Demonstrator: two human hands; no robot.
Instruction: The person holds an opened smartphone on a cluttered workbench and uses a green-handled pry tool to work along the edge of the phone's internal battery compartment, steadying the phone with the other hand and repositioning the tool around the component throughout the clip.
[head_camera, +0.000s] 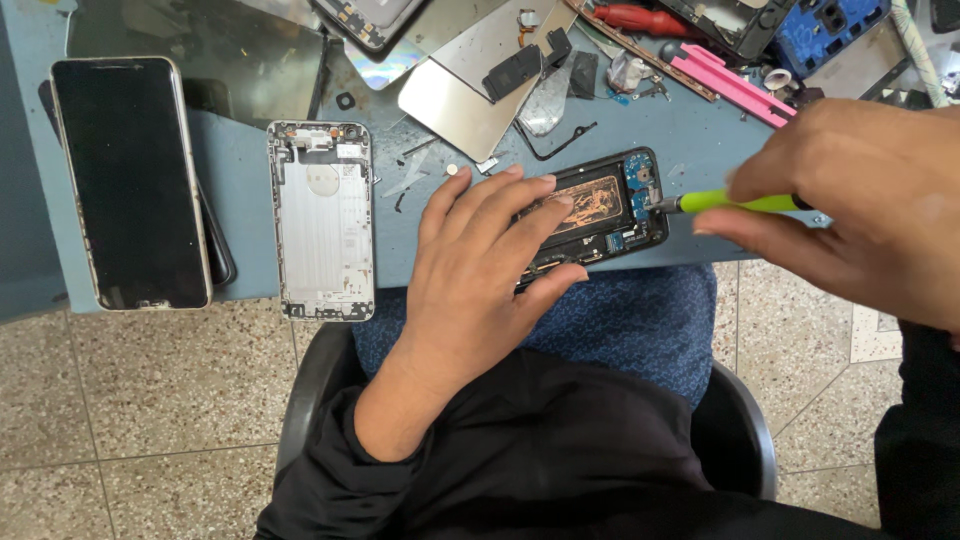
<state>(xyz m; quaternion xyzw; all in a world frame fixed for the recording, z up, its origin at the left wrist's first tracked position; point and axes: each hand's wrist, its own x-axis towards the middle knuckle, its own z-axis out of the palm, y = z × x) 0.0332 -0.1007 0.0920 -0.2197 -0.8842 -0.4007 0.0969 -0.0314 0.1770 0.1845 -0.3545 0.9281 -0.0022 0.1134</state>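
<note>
Pressing hand: left hand flat, fingers spread on opened phone
Gripping hand: right hand clasps green screwdriver

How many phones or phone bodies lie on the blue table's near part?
3: an intact dark-screened phone at far left, a bare silver phone shell beside it, and an opened black phone under the left hand. Clutter behind may hide more.

Left hand lies flat, fingers spread, on opened black phone at table edge; internals exposed. Right hand grips green-handled screwdriver, tip on blue board at phone's right end. Bare silver phone housing lies just left of left hand. Intact dark-screen phone further left. Pink tool, metal plates and loose parts at rear.
</note>
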